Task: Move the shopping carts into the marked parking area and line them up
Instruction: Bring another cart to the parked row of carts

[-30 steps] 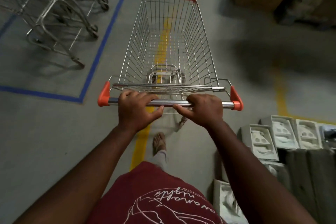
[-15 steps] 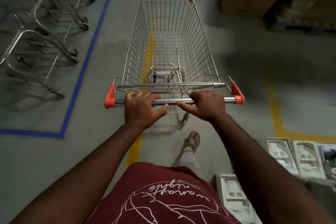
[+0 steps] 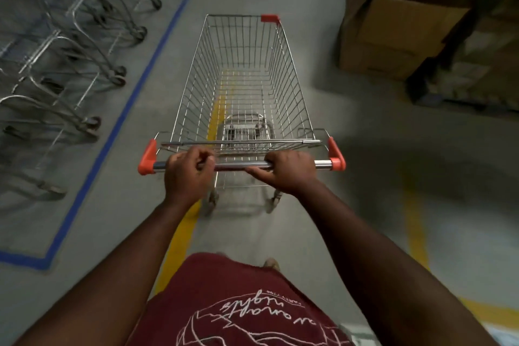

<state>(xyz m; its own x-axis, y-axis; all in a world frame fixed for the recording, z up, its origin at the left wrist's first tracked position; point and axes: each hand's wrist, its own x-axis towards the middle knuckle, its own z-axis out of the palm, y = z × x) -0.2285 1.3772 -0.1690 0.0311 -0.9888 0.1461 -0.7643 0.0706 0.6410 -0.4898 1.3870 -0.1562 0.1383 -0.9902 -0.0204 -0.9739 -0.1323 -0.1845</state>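
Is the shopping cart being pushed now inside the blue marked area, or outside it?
Outside. The shopping cart rolls over the yellow floor line, right of the blue tape border; the parked carts stand inside.

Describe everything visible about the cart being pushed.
The cart is a silvery wire basket, empty, upright on grey floor beside the blue line, over a yellow stripe. Orange caps end its metal handle; an orange corner guard sits at front right. Left hand and right hand grip the handle. Rear wheels show below.

Bare floor (image 3: 314, 109) ahead of cart (image 3: 244, 87); parked carts (image 3: 84, 70) left, boxes (image 3: 393, 36) right.
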